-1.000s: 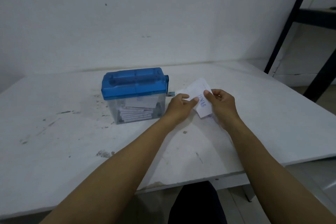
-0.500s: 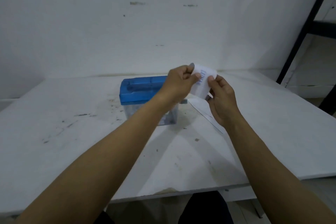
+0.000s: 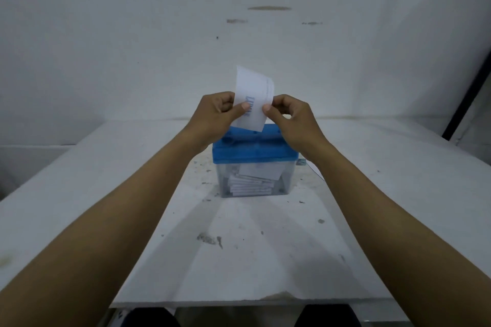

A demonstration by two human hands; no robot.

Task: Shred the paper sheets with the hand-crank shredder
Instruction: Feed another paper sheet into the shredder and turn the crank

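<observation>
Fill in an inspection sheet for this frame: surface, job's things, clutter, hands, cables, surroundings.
Surface: white table, scuffed, dark specks.
Job's things: paper sheet held nearly upright over the shredder, lower edge at its blue lid; paper pieces in its clear bin.
Clutter: nothing seen.
Hands: left hand and right hand each pinch a side edge of the sheet.
Cables: nothing seen.
Surroundings: marked white wall; black frame at right.

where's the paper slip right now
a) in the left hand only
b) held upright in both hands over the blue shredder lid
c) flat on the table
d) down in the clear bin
b: the left hand and right hand each pinch a side of the paper slip, which stands upright above the blue shredder lid.
</observation>
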